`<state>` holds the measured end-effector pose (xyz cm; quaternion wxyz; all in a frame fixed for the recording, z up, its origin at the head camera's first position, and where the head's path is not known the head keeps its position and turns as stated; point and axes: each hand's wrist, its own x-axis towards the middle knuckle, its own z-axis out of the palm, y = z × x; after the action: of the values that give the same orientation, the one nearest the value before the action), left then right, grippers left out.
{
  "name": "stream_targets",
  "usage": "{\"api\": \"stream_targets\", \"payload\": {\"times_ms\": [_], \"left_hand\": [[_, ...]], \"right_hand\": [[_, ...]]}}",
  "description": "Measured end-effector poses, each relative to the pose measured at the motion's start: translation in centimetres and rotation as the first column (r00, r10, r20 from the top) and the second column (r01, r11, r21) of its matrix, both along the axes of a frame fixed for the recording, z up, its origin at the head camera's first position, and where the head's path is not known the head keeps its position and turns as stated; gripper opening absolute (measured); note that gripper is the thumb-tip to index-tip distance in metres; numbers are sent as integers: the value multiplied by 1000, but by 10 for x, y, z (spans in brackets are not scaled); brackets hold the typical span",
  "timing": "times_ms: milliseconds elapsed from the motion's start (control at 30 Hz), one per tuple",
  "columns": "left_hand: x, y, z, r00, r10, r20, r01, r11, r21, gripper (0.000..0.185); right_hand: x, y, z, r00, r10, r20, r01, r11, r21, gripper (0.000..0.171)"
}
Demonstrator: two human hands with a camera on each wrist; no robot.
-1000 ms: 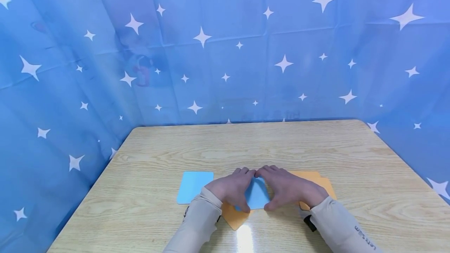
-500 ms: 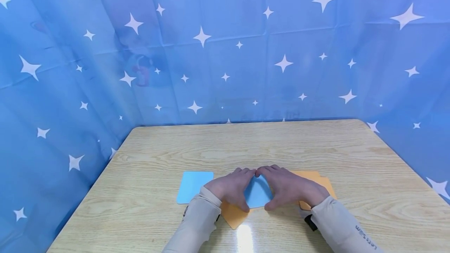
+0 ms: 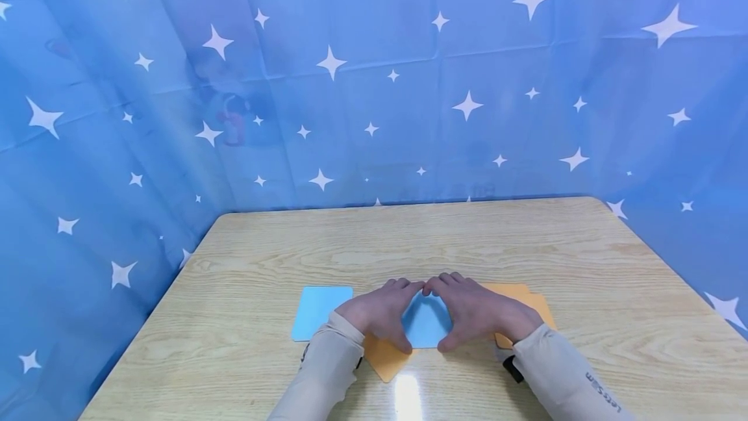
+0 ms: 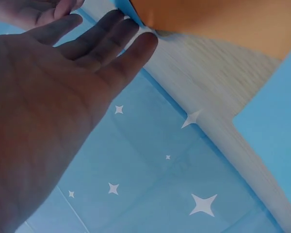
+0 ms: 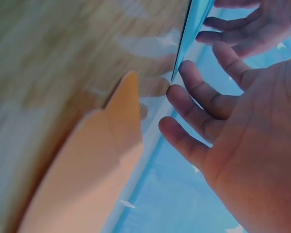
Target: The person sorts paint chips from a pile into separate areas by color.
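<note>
Both hands lie side by side on the wooden table (image 3: pixel 409 239), index fingertips meeting at the far side. Framed between them is a light blue card (image 3: pixel 426 325). My left hand (image 3: pixel 380 312) borders the card's left edge with its thumb at the near corner. My right hand (image 3: pixel 479 310) borders the right edge the same way. In the left wrist view the straight fingers (image 4: pixel 111 43) reach the corner of an orange card (image 4: pixel 218 24). The right wrist view shows spread fingers (image 5: pixel 199 102) beside the blue card's raised edge (image 5: pixel 191 29).
An orange card (image 3: pixel 386 359) pokes out under my left wrist. More orange cards (image 3: pixel 526 297) lie beneath my right hand. A second blue card (image 3: pixel 318 312) sits to the left. Blue star-printed cloth (image 3: pixel 374 83) hangs behind and beside the table.
The two hands have drawn slightly closer around the blue card, nudging it a little to the right. The head view has shifted a touch.
</note>
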<state>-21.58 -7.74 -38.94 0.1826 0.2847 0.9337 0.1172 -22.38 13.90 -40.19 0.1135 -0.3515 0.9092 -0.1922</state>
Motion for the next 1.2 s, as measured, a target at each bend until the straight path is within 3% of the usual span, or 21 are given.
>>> {"api": "stream_targets", "payload": {"times_ms": [467,733,967,1200], "left_hand": [[0,3,-3,998,-29,-50,28,999,-16,110],[-1,1,-1,999,-18,-41,18,1000,-9,106],[-2,-7,12,997,-22,-68,28,996,87,103],[4,-18,38,990,-14,-138,43,976,214,101]], "right_hand": [[2,-2,3,999,-45,24,44,998,36,83],[3,-3,5,999,-47,-22,48,998,37,80],[4,3,18,996,-83,-23,82,996,-42,83],[10,7,41,992,-90,-93,80,991,-109,82]]}}
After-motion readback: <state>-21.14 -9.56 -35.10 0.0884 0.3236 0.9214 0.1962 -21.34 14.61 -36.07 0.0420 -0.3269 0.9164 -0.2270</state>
